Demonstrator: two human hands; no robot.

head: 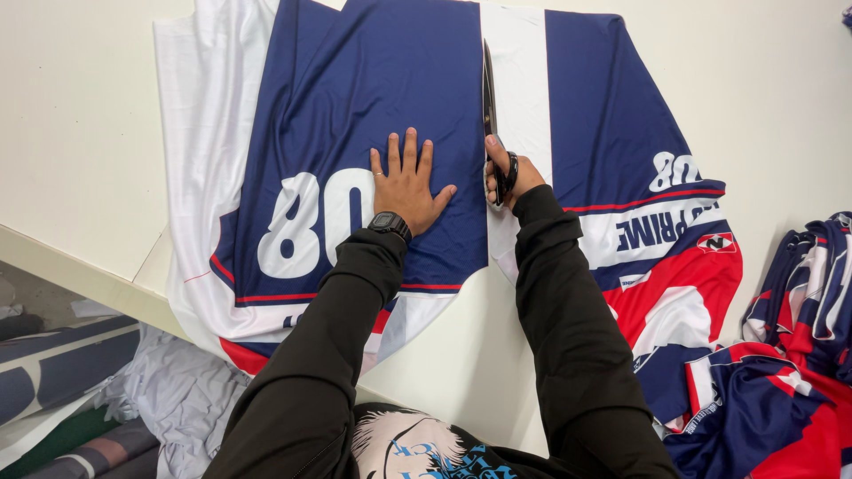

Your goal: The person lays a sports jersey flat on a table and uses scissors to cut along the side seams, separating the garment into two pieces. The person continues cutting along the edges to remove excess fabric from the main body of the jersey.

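Printed fabric (373,98) spread flat on desk (80,124). Left hand (408,182), fingers apart, presses navy panel, pinning it taut beside cut line. Right hand (508,177), fingers clamped on scissors (490,106), blades lying along white strip. Cut pieces (781,355) heaped at right.

A garment-cutting workshop.
A wide cream cutting table (80,133) carries printed sportswear fabric (373,89) with scissors (490,106) running along a panel edge; cut pieces (790,355) pile up at the right, and fabric offcuts (169,390) lie below the table's edge.
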